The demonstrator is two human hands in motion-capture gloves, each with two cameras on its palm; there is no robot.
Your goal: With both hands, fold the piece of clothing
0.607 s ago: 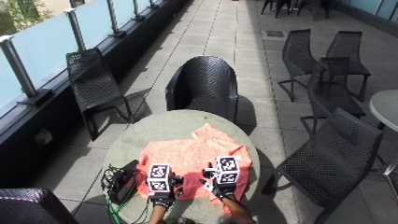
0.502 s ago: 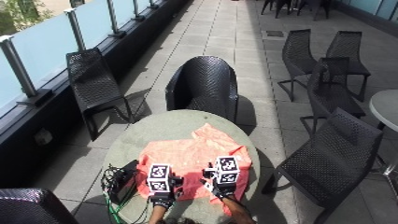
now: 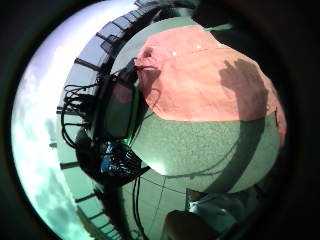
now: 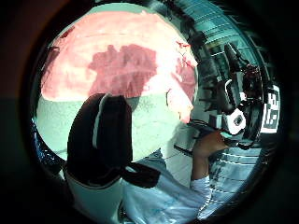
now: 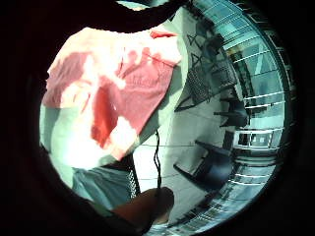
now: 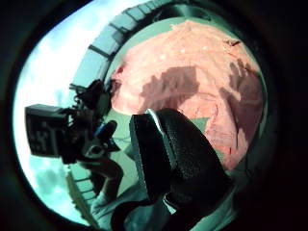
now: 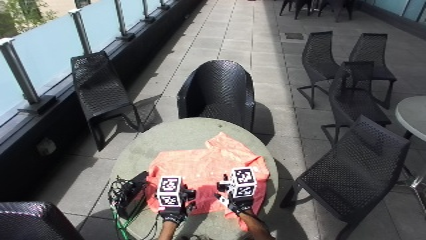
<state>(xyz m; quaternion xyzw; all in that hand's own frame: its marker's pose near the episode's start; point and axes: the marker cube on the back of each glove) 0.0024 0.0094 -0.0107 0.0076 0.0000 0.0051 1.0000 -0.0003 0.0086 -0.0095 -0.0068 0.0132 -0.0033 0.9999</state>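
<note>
A salmon-orange garment (image 7: 206, 172) lies spread flat on the round grey-green table (image 7: 180, 132). Both gloved hands hover at its near edge, side by side. My left hand (image 7: 173, 216) is over the near left corner, and its thumb (image 4: 100, 135) shows against bare tabletop with no cloth in it. My right hand (image 7: 241, 205) is over the near right part, its thumb (image 6: 178, 163) also free of cloth. The palm views show the garment (image 3: 200, 75) (image 5: 118, 83) lying flat below, a short way off. One edge hangs over the table's right rim.
A black device with tangled cables (image 7: 130, 192) sits on the table at the garment's left, close to my left hand. A black wicker chair (image 7: 216, 92) stands at the far side of the table, another (image 7: 353, 175) to the right. A glass railing runs along the left.
</note>
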